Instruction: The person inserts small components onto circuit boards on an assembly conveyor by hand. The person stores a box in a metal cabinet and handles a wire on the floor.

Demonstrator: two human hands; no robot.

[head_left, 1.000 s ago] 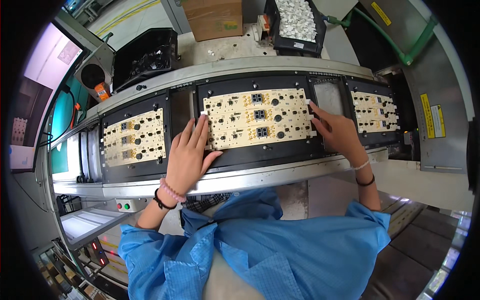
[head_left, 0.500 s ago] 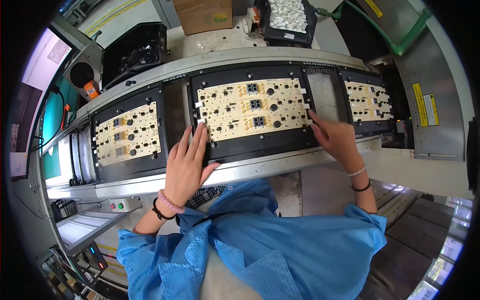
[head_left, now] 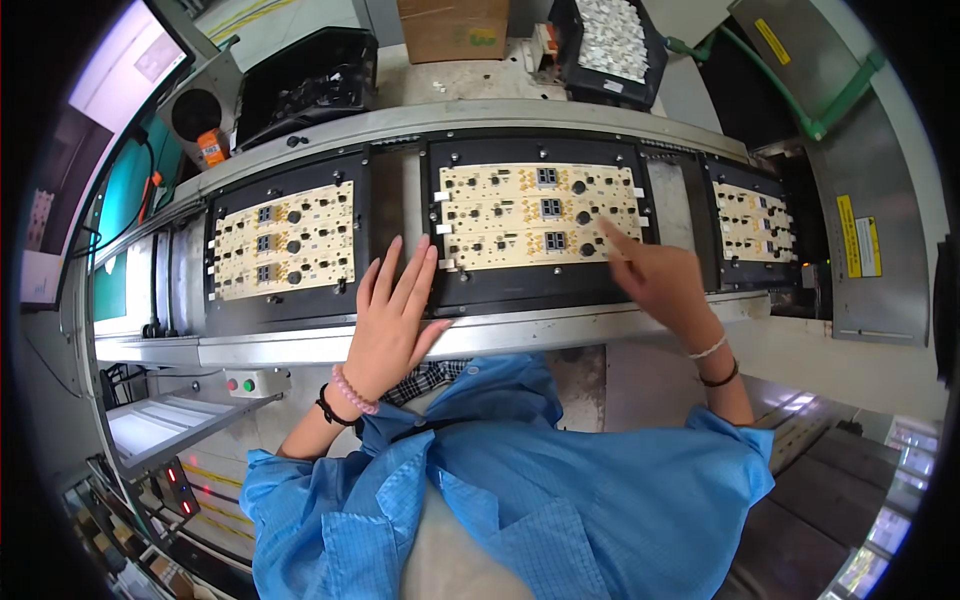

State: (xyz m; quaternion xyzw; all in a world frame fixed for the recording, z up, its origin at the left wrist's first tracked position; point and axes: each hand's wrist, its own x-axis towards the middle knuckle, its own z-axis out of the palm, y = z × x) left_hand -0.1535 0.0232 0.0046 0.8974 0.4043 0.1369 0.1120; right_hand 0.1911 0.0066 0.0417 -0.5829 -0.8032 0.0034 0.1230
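A cream circuit board panel (head_left: 520, 215) lies in a black carrier (head_left: 545, 285) at the middle of the conveyor. My left hand (head_left: 392, 315) rests flat and open on the carrier's lower left corner, fingertips near the panel's edge. My right hand (head_left: 655, 275) reaches over the panel's right end, its index finger pointing at or touching a component there; it holds nothing that I can see. A second panel (head_left: 285, 250) sits in a carrier to the left and a third (head_left: 755, 220) to the right.
The conveyor's metal front rail (head_left: 300, 348) runs across in front of me. Behind it stand a black bin (head_left: 300, 70), a cardboard box (head_left: 452, 25) and a black tray of white parts (head_left: 610, 40). A button box (head_left: 245, 383) hangs below left.
The carriers have shifted right along the conveyor. My right hand moved from the carrier's right edge onto the panel's right end. My left hand stays on the carrier's lower left.
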